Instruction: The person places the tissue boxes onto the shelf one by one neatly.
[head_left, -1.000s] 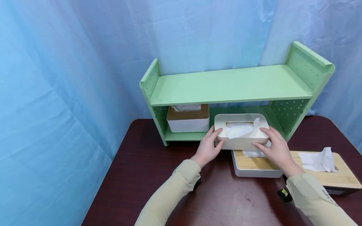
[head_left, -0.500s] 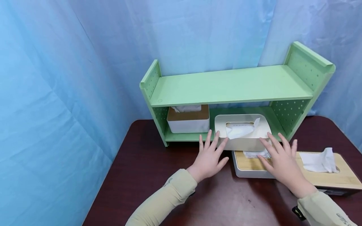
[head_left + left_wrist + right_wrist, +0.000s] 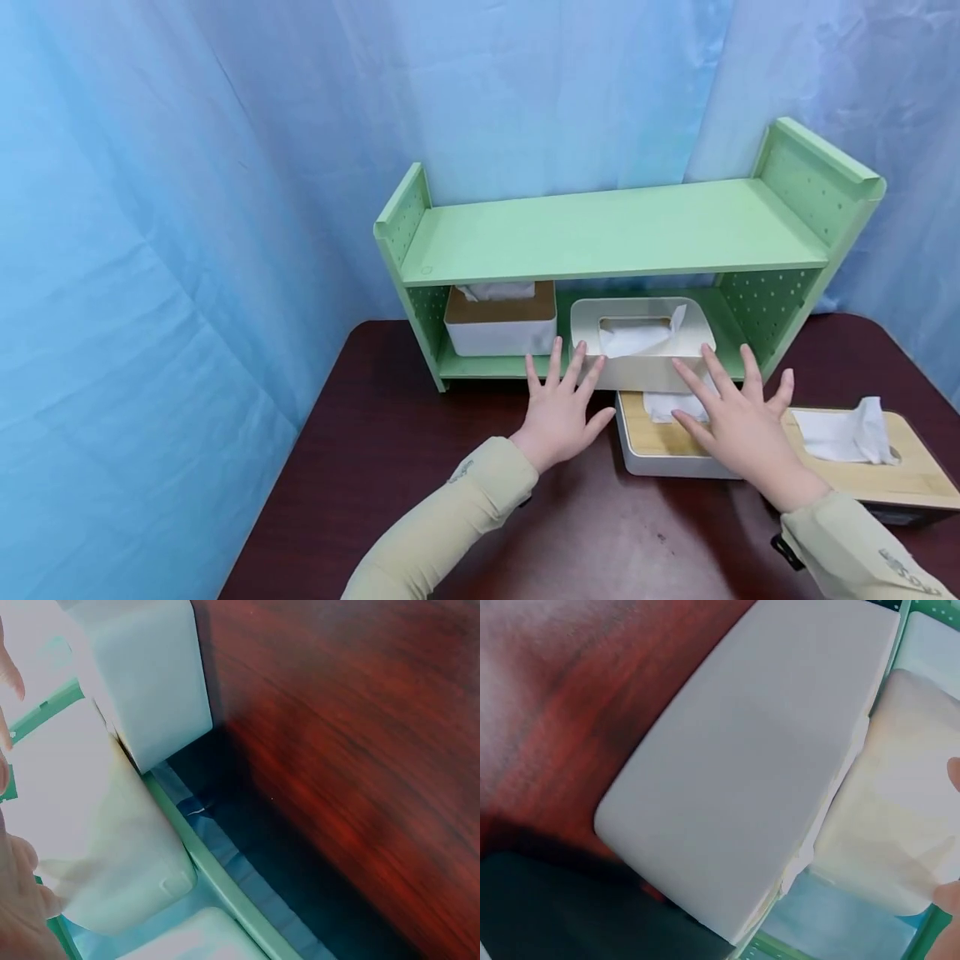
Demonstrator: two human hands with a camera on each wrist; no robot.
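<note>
A cream-white tissue box (image 3: pixel 645 368) with a tissue (image 3: pixel 641 337) poking from its top slot sits at the front of the green shelf's lower level. My left hand (image 3: pixel 557 421) has its fingers spread, tips overlapping the left part of the box's front face in the head view. At the right part of that face, the fingertips of my right hand (image 3: pixel 750 433) are likewise spread. Neither hand grips anything. In the left wrist view, fingers (image 3: pixel 26 896) show beside the cream box (image 3: pixel 97 832); in the right wrist view, fingertips (image 3: pixel 951 896) lie at its edge.
A brown-topped tissue box (image 3: pixel 501 325) stands at the lower level's left end. Before the green shelf (image 3: pixel 615 233), two wood-topped tissue boxes, one nearer the middle (image 3: pixel 660 442) and one at right (image 3: pixel 847 479), stand on the dark red table (image 3: pixel 360 500). Blue curtains (image 3: pixel 225 208) hang behind.
Both hands gripped the cream tissue box by its ends, then let go and spread their fingers at its front. Since then the box has shifted slightly back into the shelf.
</note>
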